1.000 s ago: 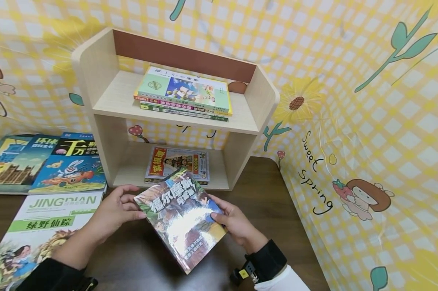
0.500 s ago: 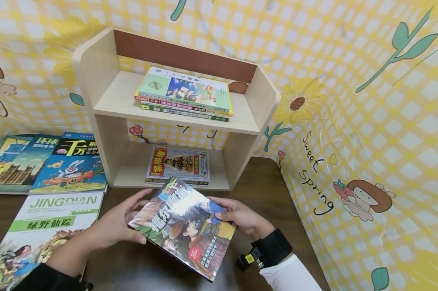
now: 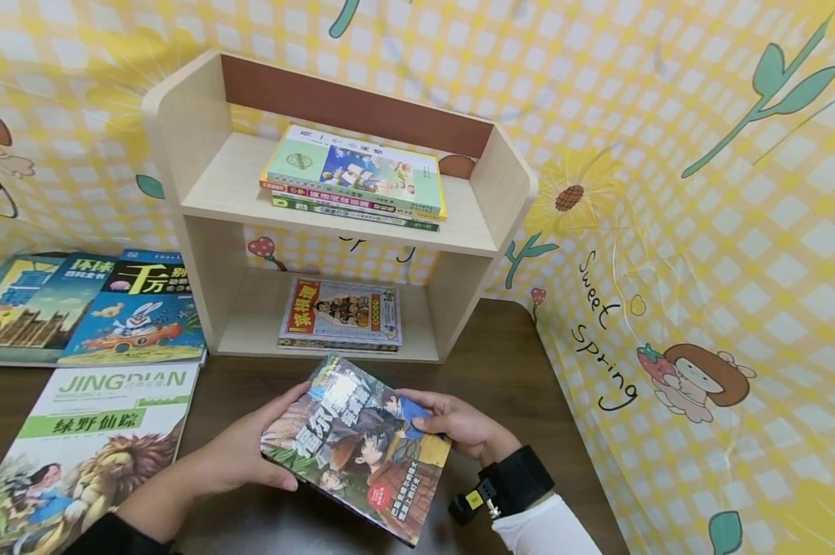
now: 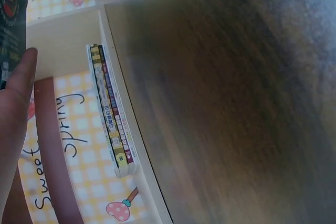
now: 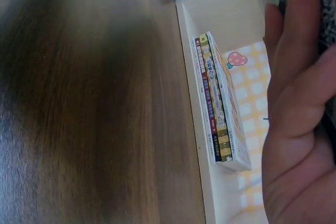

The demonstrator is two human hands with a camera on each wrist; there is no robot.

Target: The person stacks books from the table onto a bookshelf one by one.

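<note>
Book [image 3: 358, 447] now lies flatter and lower than before; I see left hand [image 3: 247, 455] and right hand [image 3: 459, 424] gripping its edges over the surface [image 3: 514, 362].

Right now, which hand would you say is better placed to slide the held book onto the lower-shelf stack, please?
Probably the right hand: it grips the book at its far edge, closer to the lower-shelf stack; the left hand holds the near corner.

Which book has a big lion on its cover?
The green-and-white book lying on the table at the front left, beside the left hand. Its cover shows a lion; the book behind it shows a rabbit instead.
</note>
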